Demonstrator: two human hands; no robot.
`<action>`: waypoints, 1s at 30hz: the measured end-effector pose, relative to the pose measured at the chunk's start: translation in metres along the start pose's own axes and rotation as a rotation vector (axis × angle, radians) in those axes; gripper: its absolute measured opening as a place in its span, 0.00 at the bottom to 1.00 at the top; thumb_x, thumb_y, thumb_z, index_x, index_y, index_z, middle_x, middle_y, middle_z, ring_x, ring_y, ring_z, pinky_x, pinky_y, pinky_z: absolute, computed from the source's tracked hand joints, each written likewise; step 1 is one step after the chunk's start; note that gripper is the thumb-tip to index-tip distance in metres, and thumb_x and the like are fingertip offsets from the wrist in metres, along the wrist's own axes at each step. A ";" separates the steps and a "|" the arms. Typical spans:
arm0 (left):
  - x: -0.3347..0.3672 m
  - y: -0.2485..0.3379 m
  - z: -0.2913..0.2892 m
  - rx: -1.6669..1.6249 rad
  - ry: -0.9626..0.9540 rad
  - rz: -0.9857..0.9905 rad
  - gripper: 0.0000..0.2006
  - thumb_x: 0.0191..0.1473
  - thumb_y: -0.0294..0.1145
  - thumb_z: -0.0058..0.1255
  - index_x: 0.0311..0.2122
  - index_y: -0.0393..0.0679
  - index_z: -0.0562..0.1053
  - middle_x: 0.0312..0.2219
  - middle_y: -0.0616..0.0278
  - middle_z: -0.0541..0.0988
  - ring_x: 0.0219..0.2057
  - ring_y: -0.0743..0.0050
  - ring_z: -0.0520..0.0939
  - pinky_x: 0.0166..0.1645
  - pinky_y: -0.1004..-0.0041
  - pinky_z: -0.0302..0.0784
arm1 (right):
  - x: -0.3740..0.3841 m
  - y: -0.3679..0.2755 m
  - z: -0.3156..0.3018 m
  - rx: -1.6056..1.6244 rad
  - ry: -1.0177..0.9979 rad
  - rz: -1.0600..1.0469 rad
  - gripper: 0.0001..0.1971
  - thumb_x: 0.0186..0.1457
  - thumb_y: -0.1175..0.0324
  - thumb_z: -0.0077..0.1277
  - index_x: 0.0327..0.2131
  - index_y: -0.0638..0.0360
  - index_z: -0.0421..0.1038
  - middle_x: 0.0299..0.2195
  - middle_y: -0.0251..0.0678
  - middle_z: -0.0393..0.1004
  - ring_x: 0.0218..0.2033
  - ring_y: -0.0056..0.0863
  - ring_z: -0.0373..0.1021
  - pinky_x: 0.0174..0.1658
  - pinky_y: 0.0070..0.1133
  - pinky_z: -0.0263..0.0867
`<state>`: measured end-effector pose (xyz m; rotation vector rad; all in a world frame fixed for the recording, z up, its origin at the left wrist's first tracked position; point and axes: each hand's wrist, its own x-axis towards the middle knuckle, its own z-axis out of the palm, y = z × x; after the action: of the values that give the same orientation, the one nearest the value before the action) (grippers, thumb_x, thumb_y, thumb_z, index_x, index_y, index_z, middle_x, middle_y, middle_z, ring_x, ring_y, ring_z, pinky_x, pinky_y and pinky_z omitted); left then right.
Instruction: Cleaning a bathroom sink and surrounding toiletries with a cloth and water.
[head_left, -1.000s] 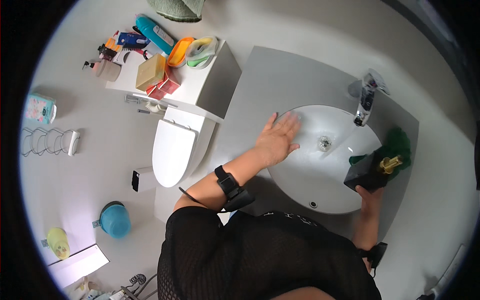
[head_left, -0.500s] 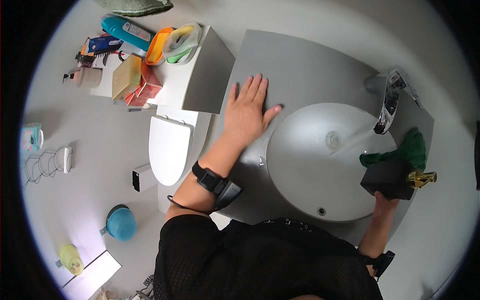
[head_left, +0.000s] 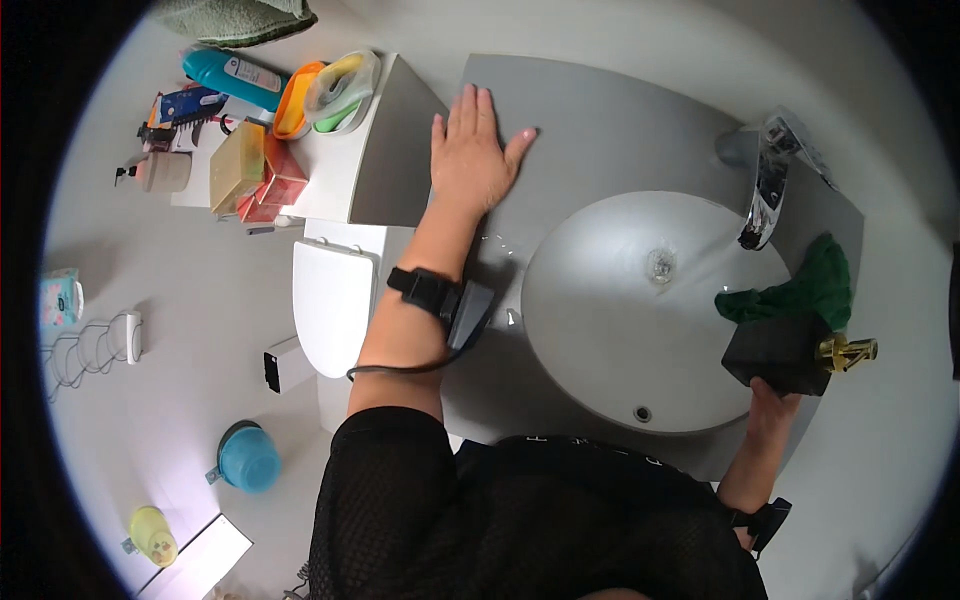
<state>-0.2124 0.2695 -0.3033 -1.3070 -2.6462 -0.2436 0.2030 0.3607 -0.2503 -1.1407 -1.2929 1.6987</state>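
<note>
My left hand [head_left: 468, 165] lies flat on the grey countertop [head_left: 570, 110], left of the washbasin, with fingers stretched and thumb apart. At the basin's right rim my right hand [head_left: 772, 408] grips a black, box-shaped soap dispenser [head_left: 778, 352] with a gold pump [head_left: 848, 352]. The thumb shows on its near side; the other fingers are hidden behind it. A crumpled green cloth [head_left: 800, 285] lies just beyond the dispenser, over the basin's edge. Water runs from the chrome faucet [head_left: 768, 190] into the white basin [head_left: 600, 330]. Drops of water dot the counter below my left wrist.
Left of the counter stands a white cabinet [head_left: 400, 150] with a teal bottle [head_left: 235, 78], an orange soap dish [head_left: 297, 100] and several boxes on top. A toilet with a white lid [head_left: 333, 305] is beside it. A blue basin [head_left: 250, 460] is farther down on the left.
My left hand has slid away from me and slightly left along the counter, still flat. My right hand and the dispenser have hardly moved. The water keeps running.
</note>
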 end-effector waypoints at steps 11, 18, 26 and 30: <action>0.028 0.142 0.020 -0.088 -0.058 0.176 0.40 0.50 0.62 0.28 0.55 0.34 0.50 0.55 0.48 0.52 0.58 0.60 0.50 0.60 0.64 0.42 | -0.006 -0.003 -0.007 0.005 0.130 0.033 0.41 0.28 0.88 0.45 0.53 0.58 0.49 0.49 0.39 0.57 0.51 0.36 0.56 0.53 0.32 0.54; -0.062 0.218 0.016 -0.371 -0.203 0.586 0.25 0.52 0.49 0.37 0.51 0.46 0.59 0.52 0.56 0.59 0.53 0.61 0.58 0.55 0.62 0.51 | -0.008 0.007 -0.024 0.062 0.039 -0.010 0.41 0.29 0.92 0.41 0.54 0.57 0.50 0.50 0.39 0.57 0.52 0.35 0.55 0.52 0.30 0.55; -0.076 0.228 0.050 -1.715 -1.203 -0.905 0.08 0.51 0.36 0.39 0.29 0.44 0.68 0.23 0.64 0.70 0.22 0.68 0.73 0.25 0.70 0.68 | -0.009 0.001 -0.027 0.140 0.275 0.115 0.41 0.28 0.92 0.41 0.54 0.60 0.48 0.49 0.40 0.58 0.51 0.35 0.57 0.51 0.29 0.57; -0.058 0.231 0.042 -2.012 -1.249 -0.940 0.09 0.50 0.37 0.39 0.24 0.45 0.65 0.19 0.66 0.67 0.18 0.76 0.68 0.20 0.76 0.65 | -0.006 0.009 -0.029 0.114 0.144 -0.033 0.42 0.28 0.92 0.40 0.54 0.60 0.48 0.49 0.40 0.58 0.50 0.35 0.58 0.51 0.30 0.56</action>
<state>0.0027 0.3729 -0.3422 -0.1723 0.8649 1.1394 0.2324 0.3628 -0.2607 -1.1458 -1.1070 1.6138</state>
